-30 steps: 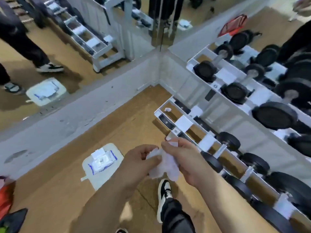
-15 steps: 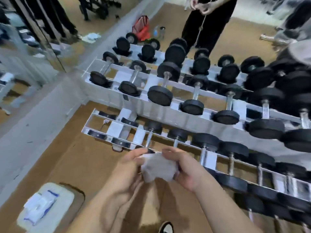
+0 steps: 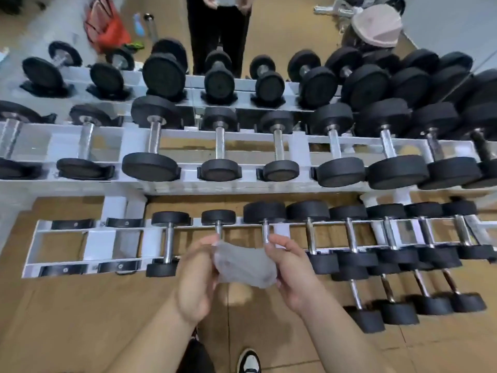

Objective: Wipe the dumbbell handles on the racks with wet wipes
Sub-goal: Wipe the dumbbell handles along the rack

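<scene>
A thin, see-through wet wipe (image 3: 243, 265) is stretched between my left hand (image 3: 196, 278) and my right hand (image 3: 291, 273), each pinching one end. They hover above the near edge of the lowest white rack (image 3: 94, 243). Black dumbbells with chrome handles lie across that tier; the leftmost dumbbell's handle (image 3: 169, 242) sits just left of my left hand. Two more handles run partly behind the wipe and my fingers. The middle tier (image 3: 188, 135) and the top tier hold larger dumbbells.
Another person in black trousers (image 3: 219, 30) stands behind the rack. A red bag (image 3: 106, 25) and bottles lie on the floor at the back left. Several small dumbbells (image 3: 398, 310) rest on the wooden floor at the right. My shoe (image 3: 248, 360) is below.
My view has swung right from the mirrored corner to face the racks squarely. The wipe pack on the floor has left the view. The bunched wipe is now spread out between both hands.
</scene>
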